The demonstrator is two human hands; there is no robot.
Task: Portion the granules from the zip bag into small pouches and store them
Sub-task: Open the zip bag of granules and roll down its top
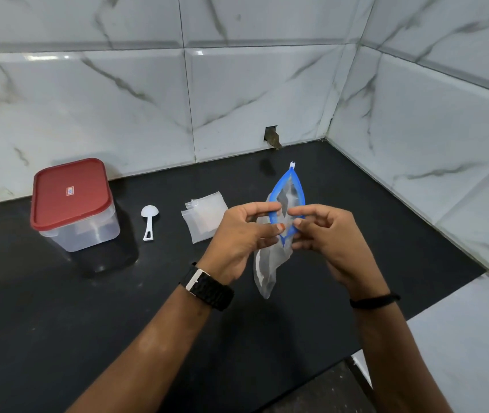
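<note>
A clear zip bag (pixel 267 263) with a blue zip rim hangs above the black counter, its mouth pulled apart into a wide opening. My left hand (pixel 246 231) pinches the rim's left side and my right hand (pixel 323 231) pinches its right side. A white slider tab sticks up at the far end of the rim. Whether granules lie inside the bag I cannot tell. A small stack of clear pouches (pixel 204 217) lies flat on the counter just left of my left hand. A white plastic scoop (pixel 149 222) lies bowl-down further left.
A clear plastic container with a red lid (pixel 72 201) stands shut at the left of the black counter (pixel 58 308). Marble-look tiled walls close off the back and right side. A small hole in the tile (pixel 271 135) sits at the counter's back edge.
</note>
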